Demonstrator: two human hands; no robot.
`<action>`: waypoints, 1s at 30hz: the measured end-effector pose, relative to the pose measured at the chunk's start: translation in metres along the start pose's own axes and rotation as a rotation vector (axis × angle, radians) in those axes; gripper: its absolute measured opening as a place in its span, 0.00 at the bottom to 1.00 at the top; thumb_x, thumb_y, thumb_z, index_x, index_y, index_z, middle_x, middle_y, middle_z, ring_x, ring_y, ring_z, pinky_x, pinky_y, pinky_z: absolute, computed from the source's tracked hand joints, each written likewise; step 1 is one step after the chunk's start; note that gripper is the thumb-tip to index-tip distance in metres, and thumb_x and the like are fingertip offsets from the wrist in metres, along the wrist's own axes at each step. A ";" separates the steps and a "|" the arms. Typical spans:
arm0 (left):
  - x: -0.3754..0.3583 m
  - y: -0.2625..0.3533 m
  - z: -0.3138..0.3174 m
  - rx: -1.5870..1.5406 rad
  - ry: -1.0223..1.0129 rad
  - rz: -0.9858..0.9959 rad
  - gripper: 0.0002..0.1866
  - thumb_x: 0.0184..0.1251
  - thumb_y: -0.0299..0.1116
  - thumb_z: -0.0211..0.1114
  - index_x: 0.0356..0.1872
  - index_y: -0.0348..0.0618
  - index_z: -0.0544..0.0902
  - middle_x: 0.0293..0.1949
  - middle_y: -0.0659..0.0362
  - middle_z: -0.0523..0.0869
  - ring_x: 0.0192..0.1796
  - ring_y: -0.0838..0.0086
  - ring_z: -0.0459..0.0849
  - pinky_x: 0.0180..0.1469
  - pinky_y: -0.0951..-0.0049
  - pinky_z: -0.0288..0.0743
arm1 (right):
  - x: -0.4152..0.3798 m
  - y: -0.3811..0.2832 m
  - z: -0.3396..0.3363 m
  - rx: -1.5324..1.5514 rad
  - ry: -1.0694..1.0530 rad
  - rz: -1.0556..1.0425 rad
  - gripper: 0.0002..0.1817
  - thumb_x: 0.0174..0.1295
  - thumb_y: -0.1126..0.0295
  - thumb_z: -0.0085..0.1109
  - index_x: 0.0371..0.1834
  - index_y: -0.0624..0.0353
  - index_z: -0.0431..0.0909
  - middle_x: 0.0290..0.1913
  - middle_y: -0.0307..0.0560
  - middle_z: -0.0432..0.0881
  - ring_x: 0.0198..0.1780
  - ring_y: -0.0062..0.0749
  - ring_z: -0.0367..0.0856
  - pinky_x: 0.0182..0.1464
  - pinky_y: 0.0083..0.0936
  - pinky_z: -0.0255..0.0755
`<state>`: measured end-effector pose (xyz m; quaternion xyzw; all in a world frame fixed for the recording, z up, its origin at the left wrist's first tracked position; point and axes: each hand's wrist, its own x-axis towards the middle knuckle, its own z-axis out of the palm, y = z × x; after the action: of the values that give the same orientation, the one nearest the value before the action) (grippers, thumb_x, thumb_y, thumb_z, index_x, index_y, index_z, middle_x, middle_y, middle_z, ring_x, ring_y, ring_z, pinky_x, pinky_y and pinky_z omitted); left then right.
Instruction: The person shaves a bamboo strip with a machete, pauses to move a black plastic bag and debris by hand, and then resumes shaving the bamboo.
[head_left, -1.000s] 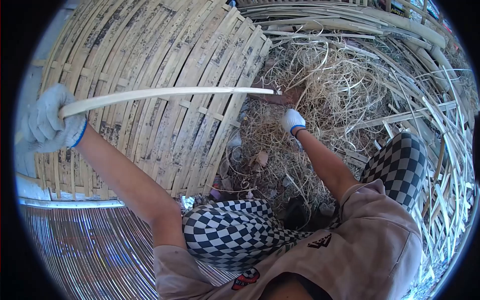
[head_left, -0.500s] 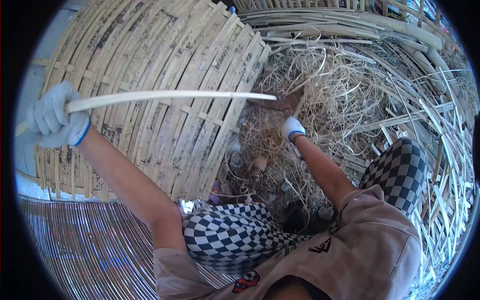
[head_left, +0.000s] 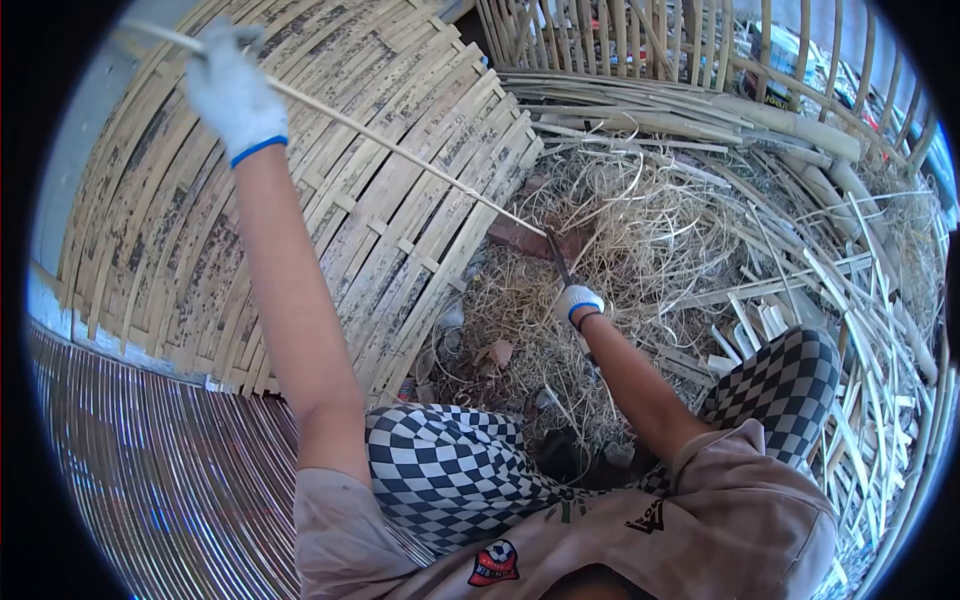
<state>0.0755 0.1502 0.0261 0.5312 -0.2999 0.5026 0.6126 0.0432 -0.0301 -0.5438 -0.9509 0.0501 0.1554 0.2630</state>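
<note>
My left hand (head_left: 236,95), in a white glove with a blue cuff, is raised at the upper left and closed on a long, thin bamboo strip (head_left: 400,150). The strip slants down to the right, its far end close to a dark knife blade (head_left: 557,257). That knife is gripped in my right hand (head_left: 578,300), gloved the same way, low over the ground. A reddish-brown block (head_left: 522,238) lies under the strip's tip. Both gloves partly hide what they hold.
Curly bamboo shavings (head_left: 670,240) pile up beyond my right hand. A woven bamboo panel (head_left: 400,235) rises on the left. Split bamboo strips (head_left: 650,120) lie at the back, with more along the right. A slatted bamboo fence (head_left: 640,40) stands behind, and a ribbed surface (head_left: 170,470) lies lower left.
My left hand has moved up and to the right, so the bamboo strip now slopes steeply down instead of lying nearly level. The knife blade now shows at its tip.
</note>
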 end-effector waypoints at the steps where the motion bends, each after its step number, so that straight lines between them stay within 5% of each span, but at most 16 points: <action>1: 0.002 -0.015 -0.005 0.082 -0.070 0.002 0.16 0.79 0.37 0.57 0.49 0.30 0.79 0.38 0.51 0.88 0.45 0.66 0.87 0.61 0.63 0.78 | 0.004 0.004 0.009 -0.091 -0.033 -0.073 0.22 0.71 0.60 0.51 0.58 0.57 0.87 0.59 0.59 0.87 0.61 0.52 0.87 0.58 0.47 0.83; 2: 0.003 -0.028 -0.011 0.164 -0.140 0.003 0.23 0.81 0.39 0.55 0.61 0.26 0.77 0.40 0.52 0.88 0.45 0.70 0.86 0.60 0.66 0.79 | 0.000 0.007 0.014 -0.046 -0.012 -0.055 0.21 0.70 0.61 0.52 0.58 0.57 0.87 0.60 0.59 0.87 0.61 0.52 0.87 0.60 0.46 0.82; 6: -0.001 -0.035 -0.017 0.558 -0.402 -0.238 0.24 0.81 0.44 0.59 0.61 0.30 0.81 0.43 0.55 0.89 0.46 0.73 0.86 0.57 0.70 0.80 | 0.017 0.032 0.040 -0.216 -0.184 -0.166 0.23 0.68 0.61 0.54 0.62 0.56 0.85 0.63 0.59 0.84 0.63 0.54 0.85 0.63 0.45 0.80; 12: 0.003 -0.051 -0.028 0.384 -0.548 -0.285 0.21 0.80 0.38 0.62 0.62 0.31 0.82 0.44 0.54 0.90 0.46 0.73 0.89 0.50 0.70 0.87 | -0.014 0.024 0.002 -0.112 -0.086 -0.086 0.26 0.63 0.52 0.57 0.54 0.61 0.88 0.53 0.64 0.88 0.56 0.58 0.87 0.59 0.45 0.81; 14: -0.001 -0.045 -0.028 0.376 -0.527 -0.287 0.18 0.77 0.39 0.64 0.55 0.34 0.86 0.40 0.55 0.91 0.43 0.73 0.90 0.49 0.70 0.87 | -0.006 0.015 -0.021 -0.055 -0.012 -0.103 0.26 0.63 0.51 0.58 0.51 0.63 0.88 0.51 0.65 0.88 0.55 0.59 0.88 0.59 0.45 0.81; 17: -0.006 -0.034 -0.029 0.440 -0.523 -0.174 0.18 0.74 0.45 0.68 0.46 0.38 0.90 0.35 0.60 0.93 0.39 0.74 0.89 0.49 0.70 0.83 | -0.063 -0.069 -0.144 0.068 0.215 -0.198 0.30 0.65 0.49 0.58 0.49 0.71 0.85 0.45 0.75 0.86 0.53 0.63 0.87 0.58 0.48 0.80; 22: -0.012 -0.046 -0.031 -0.124 -0.579 -0.451 0.15 0.79 0.41 0.66 0.49 0.36 0.88 0.42 0.58 0.90 0.45 0.70 0.89 0.53 0.65 0.86 | -0.141 -0.182 -0.317 0.080 0.707 -0.672 0.23 0.70 0.55 0.59 0.53 0.66 0.80 0.45 0.68 0.87 0.50 0.65 0.86 0.54 0.48 0.79; 24: -0.013 -0.053 -0.034 -0.198 -0.630 -0.469 0.17 0.80 0.40 0.65 0.51 0.32 0.85 0.43 0.54 0.90 0.46 0.67 0.89 0.56 0.64 0.85 | -0.152 -0.211 -0.359 -0.056 0.800 -0.757 0.24 0.70 0.54 0.61 0.53 0.67 0.80 0.40 0.63 0.88 0.42 0.55 0.90 0.51 0.43 0.80; 30: -0.012 -0.057 -0.034 -0.285 -0.716 -0.477 0.18 0.82 0.44 0.62 0.52 0.37 0.84 0.44 0.57 0.89 0.48 0.67 0.87 0.59 0.62 0.83 | -0.162 -0.227 -0.408 0.237 0.453 -0.725 0.22 0.69 0.58 0.64 0.54 0.67 0.80 0.34 0.47 0.85 0.30 0.28 0.87 0.37 0.27 0.80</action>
<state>0.1195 0.1833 -0.0136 0.6363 -0.4283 0.0860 0.6359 0.0393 -0.0440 -0.0500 -0.8805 -0.2126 -0.1662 0.3899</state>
